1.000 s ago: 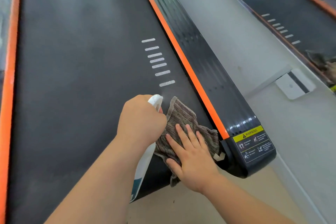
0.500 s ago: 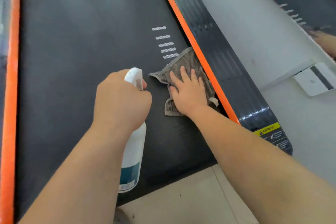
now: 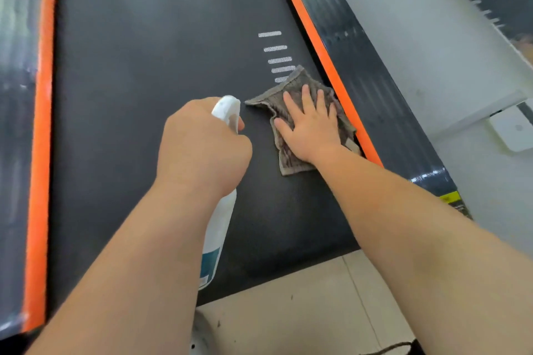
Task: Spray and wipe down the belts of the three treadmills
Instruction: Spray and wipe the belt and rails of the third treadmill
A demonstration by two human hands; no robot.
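Belt [image 3: 144, 95] — matte black, ribbed cloth [image 3: 291, 161], white bottle [image 3: 220, 225]

Matt belt [image 3: 150, 89]; woven cloth [image 3: 291, 158]; glossy side rail [image 3: 375, 89].

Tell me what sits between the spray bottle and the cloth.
Nothing but a narrow strip of bare belt, seen in the head view: the spray bottle in the left hand nearly meets the cloth pressed under the right hand.

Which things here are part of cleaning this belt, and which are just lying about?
Part of the job:
spray bottle, gripped by the left hand
cloth, pressed under the right hand
treadmill belt

Just there:
yellow sticker
white plate at right
tiled floor
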